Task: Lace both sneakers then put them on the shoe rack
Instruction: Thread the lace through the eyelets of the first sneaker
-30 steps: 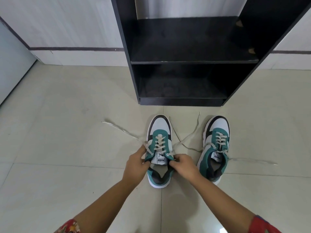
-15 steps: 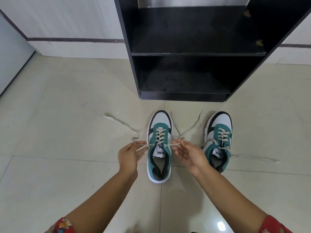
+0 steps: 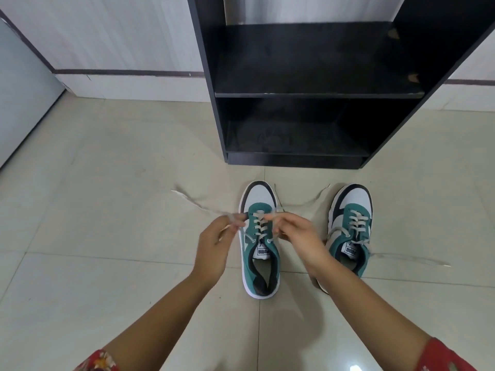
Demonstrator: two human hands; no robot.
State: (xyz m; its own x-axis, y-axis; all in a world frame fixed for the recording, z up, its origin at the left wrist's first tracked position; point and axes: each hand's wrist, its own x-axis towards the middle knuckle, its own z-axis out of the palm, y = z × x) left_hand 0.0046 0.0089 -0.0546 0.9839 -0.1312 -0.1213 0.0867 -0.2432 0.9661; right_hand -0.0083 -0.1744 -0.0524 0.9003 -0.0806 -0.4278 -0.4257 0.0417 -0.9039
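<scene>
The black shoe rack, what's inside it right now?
Both visible shelves of the black shoe rack look bare; the lower one's back corners are too dark to tell. Both green-and-white sneakers sit on the floor before it.

pale cream floor tiles (image 3: 107, 263) fill the lower view, glossy, crossed by thin grout lines (image 3: 259, 330) that meet in a grid. a small bright glare spot (image 3: 355, 367) shows on the tile at the bottom edge. behind, a white wall (image 3: 120, 30) with faint grey streaks carries a dark horizontal band (image 3: 128, 72) low down, with a white skirting strip (image 3: 139, 88) beneath it reaching the floor. at far left, a flat pale blue-grey panel (image 3: 24, 97) stands at an angle to the wall, its lower edge on the tiles.
</scene>
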